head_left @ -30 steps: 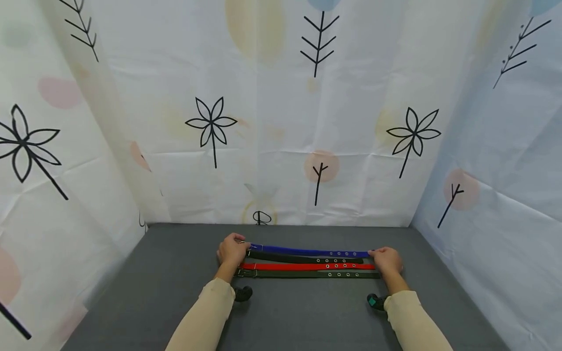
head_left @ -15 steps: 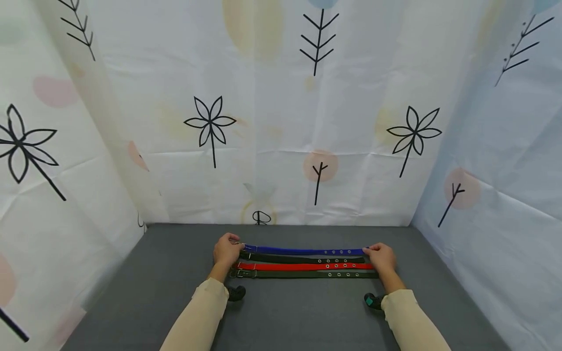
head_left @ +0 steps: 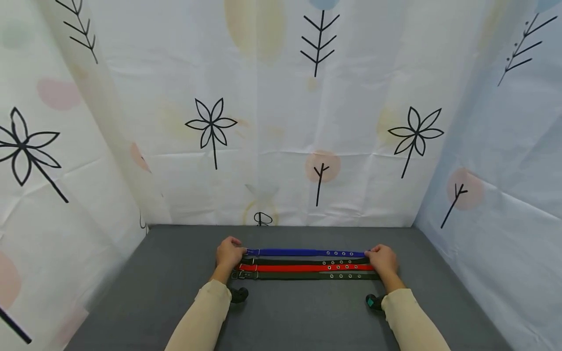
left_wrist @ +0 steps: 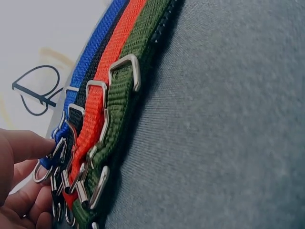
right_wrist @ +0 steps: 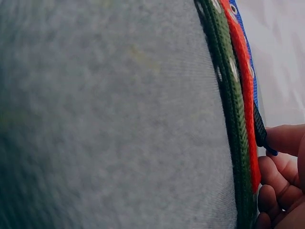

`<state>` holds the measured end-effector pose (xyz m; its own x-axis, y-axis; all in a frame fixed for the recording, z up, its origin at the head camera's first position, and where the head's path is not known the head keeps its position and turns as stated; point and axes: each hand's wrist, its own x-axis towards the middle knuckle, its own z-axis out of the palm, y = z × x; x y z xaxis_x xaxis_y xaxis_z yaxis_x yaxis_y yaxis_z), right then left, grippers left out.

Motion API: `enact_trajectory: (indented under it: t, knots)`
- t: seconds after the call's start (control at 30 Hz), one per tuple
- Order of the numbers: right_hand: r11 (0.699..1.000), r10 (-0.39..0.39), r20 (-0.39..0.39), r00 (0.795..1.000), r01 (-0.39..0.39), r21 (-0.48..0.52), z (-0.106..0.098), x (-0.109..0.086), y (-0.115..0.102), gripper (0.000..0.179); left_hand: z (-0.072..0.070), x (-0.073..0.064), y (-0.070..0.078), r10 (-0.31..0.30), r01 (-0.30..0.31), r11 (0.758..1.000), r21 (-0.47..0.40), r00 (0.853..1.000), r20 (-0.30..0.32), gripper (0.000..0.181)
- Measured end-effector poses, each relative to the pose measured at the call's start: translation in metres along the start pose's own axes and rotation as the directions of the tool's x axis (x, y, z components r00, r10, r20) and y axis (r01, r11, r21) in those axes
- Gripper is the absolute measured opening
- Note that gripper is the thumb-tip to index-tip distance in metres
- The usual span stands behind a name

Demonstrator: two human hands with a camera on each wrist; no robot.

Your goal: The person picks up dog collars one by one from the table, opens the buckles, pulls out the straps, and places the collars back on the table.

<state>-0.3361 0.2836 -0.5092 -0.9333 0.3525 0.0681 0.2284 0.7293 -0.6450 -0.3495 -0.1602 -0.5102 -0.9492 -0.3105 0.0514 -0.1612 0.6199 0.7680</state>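
Blue [head_left: 285, 252], black [head_left: 290, 262], red [head_left: 281, 268] and dark green [head_left: 285, 276] webbing dog collars lie side by side across the grey table, blue farthest away. Metal buckles and rings bunch at their left ends; eyelets line the right ends. My left hand [head_left: 229, 253] pinches the blue collar's buckle end, with the other buckles [left_wrist: 97, 188] close beside the fingers in the left wrist view. At the other end, my right hand [head_left: 384, 258] pinches the blue tip [right_wrist: 271, 152]. The black tip [right_wrist: 260, 136] sits right against that hand's fingers.
Grey cloth covers the table [head_left: 307, 321], which ends at a white printed curtain [head_left: 281, 190] behind the collars. More curtain hangs at both sides. Dark rounded wrist devices [head_left: 373, 302] stick out under both cuffs.
Both hands shifted slightly left with the blue collar, then the left came back a little. The black collar now lies nearer the red one, with a wider gap below the blue.
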Motion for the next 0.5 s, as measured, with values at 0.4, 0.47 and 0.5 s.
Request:
enact_trajectory:
  t: [0.4, 0.47, 0.5]
  knots:
    - [0.999, -0.001, 0.016, 1.0, 0.002, -0.039, 0.0079, 0.0026, -0.0037, 0.026, -0.0015, -0.0046, -0.0008, -0.052, 0.054, 0.998, 0.026, 0.997, -0.064, 0.016]
    - [0.999, -0.004, 0.011, 1.0, 0.004, -0.038, 0.0084, 0.003, -0.0035, 0.026, -0.0034, -0.005, -0.002, -0.059, 0.06, 0.998, 0.02, 0.996, -0.061, 0.017]
    - [0.999, -0.007, 0.011, 1.0, 0.007, -0.037, 0.0083, 0.0037, -0.0027, 0.026, -0.0045, -0.0049, -0.003, -0.062, 0.062, 0.998, 0.012, 0.996, -0.057, 0.018]
